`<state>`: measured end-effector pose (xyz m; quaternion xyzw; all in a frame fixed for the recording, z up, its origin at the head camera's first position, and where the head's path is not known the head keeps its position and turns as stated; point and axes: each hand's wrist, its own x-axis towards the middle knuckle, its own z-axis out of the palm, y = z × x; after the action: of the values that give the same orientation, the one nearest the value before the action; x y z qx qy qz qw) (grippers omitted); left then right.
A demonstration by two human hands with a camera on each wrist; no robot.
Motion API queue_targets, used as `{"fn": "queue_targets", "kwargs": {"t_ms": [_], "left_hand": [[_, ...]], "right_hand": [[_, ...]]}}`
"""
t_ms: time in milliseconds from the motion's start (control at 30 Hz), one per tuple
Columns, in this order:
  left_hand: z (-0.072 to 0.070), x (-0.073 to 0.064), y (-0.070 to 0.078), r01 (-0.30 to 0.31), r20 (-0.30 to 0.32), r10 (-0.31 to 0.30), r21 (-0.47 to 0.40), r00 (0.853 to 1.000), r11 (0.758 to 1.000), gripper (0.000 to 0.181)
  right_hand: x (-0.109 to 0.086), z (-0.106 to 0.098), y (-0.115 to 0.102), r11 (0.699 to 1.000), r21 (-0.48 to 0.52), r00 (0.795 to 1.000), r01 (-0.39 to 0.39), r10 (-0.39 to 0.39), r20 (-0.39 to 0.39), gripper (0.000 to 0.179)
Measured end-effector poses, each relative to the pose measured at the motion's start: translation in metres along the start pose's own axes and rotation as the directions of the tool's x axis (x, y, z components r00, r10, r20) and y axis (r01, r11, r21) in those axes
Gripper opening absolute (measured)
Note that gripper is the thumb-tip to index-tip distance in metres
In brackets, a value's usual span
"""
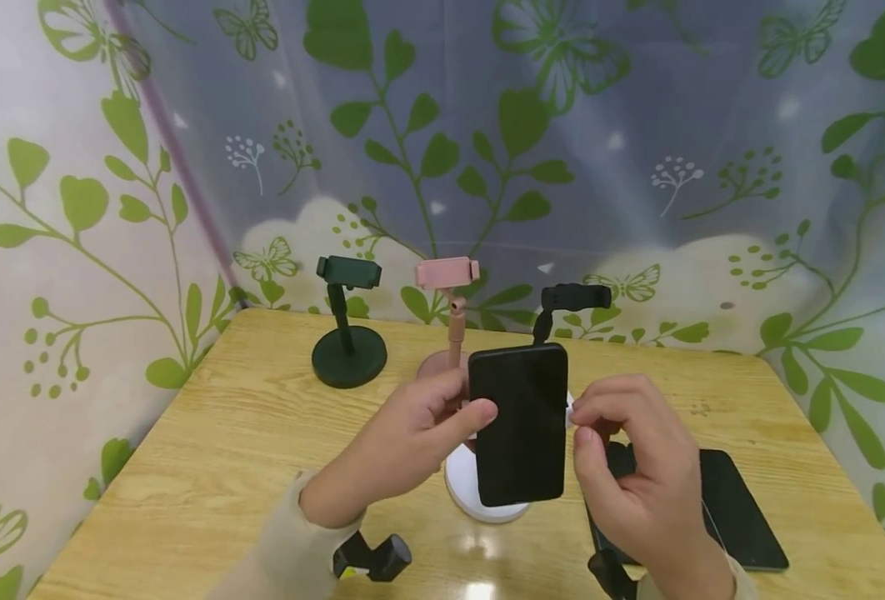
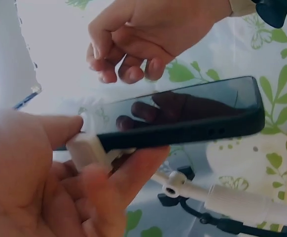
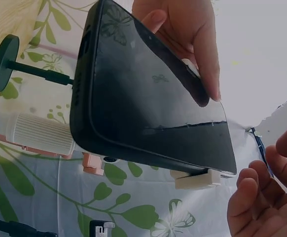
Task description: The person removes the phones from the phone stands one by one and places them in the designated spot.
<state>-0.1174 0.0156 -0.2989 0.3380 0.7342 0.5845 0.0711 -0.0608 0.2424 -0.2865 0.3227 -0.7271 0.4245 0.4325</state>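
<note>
A black smartphone [image 1: 521, 433] stands upright, slightly tilted, in the clamp [image 3: 197, 180] of a white phone stand. The stand's round base [image 1: 461, 492] shows on the table beneath the phone. My left hand [image 1: 405, 433] grips the phone's left edge at the clamp, thumb over the screen side and fingers behind. At the other side, my right hand [image 1: 641, 475] hovers beside the clamp's right end, fingers loosely bent and holding nothing. Both wrist views show a gap between the right hand and the phone. Most of the clamp's back is hidden behind the phone.
Along the back of the wooden table [image 1: 187, 467] stand a dark green phone stand [image 1: 348, 357], a pink one [image 1: 448, 273] and a black one [image 1: 576, 297]. Flat black devices [image 1: 742, 508] lie at the right, partly under the right hand. A leaf-patterned curtain [image 1: 442, 167] hangs behind.
</note>
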Motion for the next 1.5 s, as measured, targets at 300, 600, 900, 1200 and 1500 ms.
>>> {"fn": "queue_targets", "kwargs": {"t_ms": [300, 600, 900, 1200, 1500], "left_hand": [[-0.024, -0.004, -0.002, -0.021, 0.102, -0.002, 0.225, 0.995, 0.974, 0.029], [-0.034, -0.005, -0.004, -0.086, 0.138, 0.053, 0.243, 0.989, 0.966, 0.013], [-0.029, -0.002, -0.006, -0.088, 0.113, 0.064, 0.227, 0.992, 0.970, 0.014], [-0.017, 0.003, -0.011, -0.110, 0.062, 0.098, 0.229, 0.993, 0.967, 0.014], [-0.018, 0.003, -0.012, -0.133, 0.042, 0.126, 0.255, 0.991, 0.958, 0.014]], "right_hand": [[0.000, 0.000, -0.003, 1.000, -0.010, 1.000, -0.018, 0.018, 0.002, 0.012], [-0.002, 0.002, 0.001, 0.998, -0.048, 0.997, -0.036, 0.033, -0.071, 0.014], [-0.003, 0.003, 0.006, 0.996, -0.066, 0.997, -0.057, 0.053, -0.056, 0.020], [-0.005, 0.005, 0.008, 0.993, -0.109, 0.998, -0.054, 0.050, -0.041, 0.020], [-0.004, 0.006, 0.008, 0.990, -0.134, 0.998, -0.048, 0.044, -0.036, 0.020]]}}
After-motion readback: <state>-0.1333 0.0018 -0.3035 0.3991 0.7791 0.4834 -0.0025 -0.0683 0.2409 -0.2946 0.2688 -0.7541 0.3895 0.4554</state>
